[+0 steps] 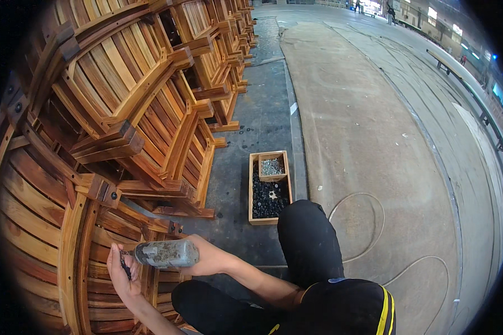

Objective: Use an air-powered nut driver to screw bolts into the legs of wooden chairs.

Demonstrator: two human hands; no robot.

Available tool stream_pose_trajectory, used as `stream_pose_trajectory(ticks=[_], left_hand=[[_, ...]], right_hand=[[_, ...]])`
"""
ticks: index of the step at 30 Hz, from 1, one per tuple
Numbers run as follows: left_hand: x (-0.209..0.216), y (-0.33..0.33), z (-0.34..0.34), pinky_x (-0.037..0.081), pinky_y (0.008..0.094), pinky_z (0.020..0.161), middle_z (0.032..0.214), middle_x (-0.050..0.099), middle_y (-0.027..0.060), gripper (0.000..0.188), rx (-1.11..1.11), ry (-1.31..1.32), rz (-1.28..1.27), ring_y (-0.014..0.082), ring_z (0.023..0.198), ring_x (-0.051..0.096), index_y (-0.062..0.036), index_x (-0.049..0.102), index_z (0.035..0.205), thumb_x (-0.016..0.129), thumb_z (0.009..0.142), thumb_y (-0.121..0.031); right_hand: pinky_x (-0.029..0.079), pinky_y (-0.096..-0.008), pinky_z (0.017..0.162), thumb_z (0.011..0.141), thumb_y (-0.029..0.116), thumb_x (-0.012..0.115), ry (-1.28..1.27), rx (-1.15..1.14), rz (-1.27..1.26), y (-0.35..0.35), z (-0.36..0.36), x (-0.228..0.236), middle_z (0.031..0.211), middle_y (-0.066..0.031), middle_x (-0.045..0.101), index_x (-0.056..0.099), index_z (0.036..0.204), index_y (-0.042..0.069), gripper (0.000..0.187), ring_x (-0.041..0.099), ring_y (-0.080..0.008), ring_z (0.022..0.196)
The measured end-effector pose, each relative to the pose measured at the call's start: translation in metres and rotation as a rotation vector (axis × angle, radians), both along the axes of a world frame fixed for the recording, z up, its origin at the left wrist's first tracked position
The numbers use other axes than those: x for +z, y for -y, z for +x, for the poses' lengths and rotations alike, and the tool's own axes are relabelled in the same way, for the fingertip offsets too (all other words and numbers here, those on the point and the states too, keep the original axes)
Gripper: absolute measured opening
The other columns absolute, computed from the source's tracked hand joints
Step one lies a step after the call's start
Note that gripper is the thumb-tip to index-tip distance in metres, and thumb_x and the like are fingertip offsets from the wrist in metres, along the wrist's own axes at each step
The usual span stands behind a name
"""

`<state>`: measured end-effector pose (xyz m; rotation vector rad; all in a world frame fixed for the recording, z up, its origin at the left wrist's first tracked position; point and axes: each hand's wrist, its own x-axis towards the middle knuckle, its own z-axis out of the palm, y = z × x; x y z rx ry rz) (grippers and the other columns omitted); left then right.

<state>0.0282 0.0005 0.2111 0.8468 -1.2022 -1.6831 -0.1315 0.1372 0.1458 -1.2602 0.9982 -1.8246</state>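
Observation:
My right hand (204, 255) is wrapped round a worn grey power driver (167, 253), its nose pointing left toward the wooden furniture. Just beyond that nose, my left hand (123, 273) is curled with its fingertips pinched near the driver's tip. Several small black pieces (127, 272) lie in its palm; they look like bolts or caps, too small to tell. What the fingertips pinch is hidden. Behind both hands stands a slatted wooden furniture frame (84, 245), with dark bolt heads showing at its joints.
A wooden box (251, 195) of black caps stands on the dark mat, with a smaller box (273, 178) of silver hardware inside. More slatted wooden furniture (123, 72) is stacked along the left. A thin hose (383, 218) loops over the brown floor covering (352, 123) beside my knee.

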Motion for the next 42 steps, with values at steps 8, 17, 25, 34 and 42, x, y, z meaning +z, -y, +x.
stream_pose_trajectory(ticks=[8,17,25,34,42], left_hand=[[-0.014,-0.004,-0.016,0.021,0.0206,0.028,0.055,0.041,0.0003,0.024,0.069,-0.120,0.071,0.0077,0.035,0.032,-0.0073,0.052,0.096,0.051,0.096,-0.032],[-0.014,0.002,-0.010,0.022,0.0204,0.028,0.054,0.041,0.0003,0.024,0.055,-0.076,0.053,0.0081,0.036,0.033,-0.0073,0.051,0.095,0.051,0.096,-0.032],[-0.014,-0.002,-0.012,0.023,0.0200,0.028,0.055,0.040,-0.0008,0.023,0.032,-0.104,0.062,0.0070,0.037,0.034,-0.0067,0.052,0.097,0.052,0.096,-0.030],[-0.014,-0.008,-0.011,0.024,0.0188,0.029,0.060,0.037,-0.0035,0.025,0.012,-0.219,0.087,0.0048,0.039,0.032,-0.0058,0.053,0.110,0.050,0.097,-0.026],[-0.008,-0.025,-0.009,0.029,0.0180,0.028,0.062,0.038,-0.0039,0.033,-0.044,-0.441,0.172,0.0047,0.041,0.032,-0.0075,0.047,0.127,0.045,0.098,-0.025]], right_hand=[[0.047,-0.0286,0.071,0.065,0.004,0.069,-0.079,-0.012,0.087,0.002,-0.007,-0.006,0.081,-0.0096,0.067,0.063,0.092,-0.002,0.029,0.059,-0.0141,0.073],[0.047,-0.0276,0.068,0.064,0.002,0.069,-0.062,0.021,0.056,0.006,-0.009,-0.012,0.078,-0.0073,0.066,0.062,0.092,-0.002,0.029,0.057,-0.0113,0.070],[0.045,-0.0283,0.064,0.064,0.002,0.068,-0.016,-0.018,0.013,0.007,-0.006,-0.010,0.071,-0.0069,0.062,0.060,0.084,-0.002,0.021,0.055,-0.0116,0.066],[0.047,-0.0258,0.069,0.066,-0.001,0.065,0.094,0.035,0.074,0.008,0.002,-0.008,0.079,-0.0030,0.064,0.062,0.090,-0.002,0.024,0.057,-0.0095,0.073],[0.045,-0.0230,0.070,0.066,-0.003,0.063,0.264,0.119,0.089,0.007,0.009,-0.002,0.080,-0.0010,0.062,0.061,0.095,-0.001,0.029,0.055,-0.0081,0.076]])
